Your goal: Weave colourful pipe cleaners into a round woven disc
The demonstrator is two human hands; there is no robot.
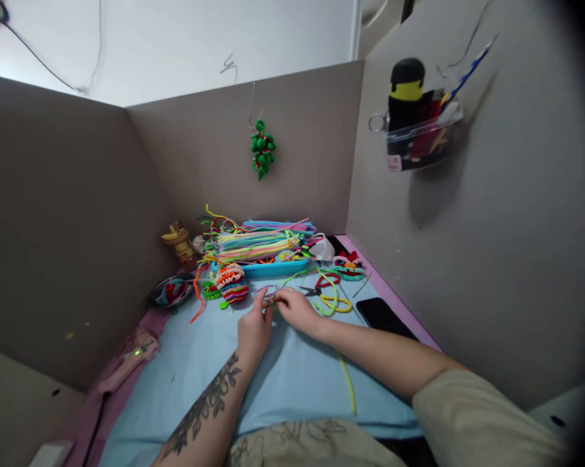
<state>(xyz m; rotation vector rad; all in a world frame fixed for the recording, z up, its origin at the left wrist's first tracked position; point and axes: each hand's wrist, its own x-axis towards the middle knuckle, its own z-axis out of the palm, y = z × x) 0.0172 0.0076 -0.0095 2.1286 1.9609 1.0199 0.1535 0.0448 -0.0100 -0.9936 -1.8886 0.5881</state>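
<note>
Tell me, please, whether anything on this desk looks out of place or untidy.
Mostly loose pieces stand out. An orange pipe cleaner lies strayed left of the blue tray, and a yellow-green pipe cleaner lies alone beside the right forearm. Both hands pinch a thin green pipe cleaner. Nothing looks damaged.
</note>
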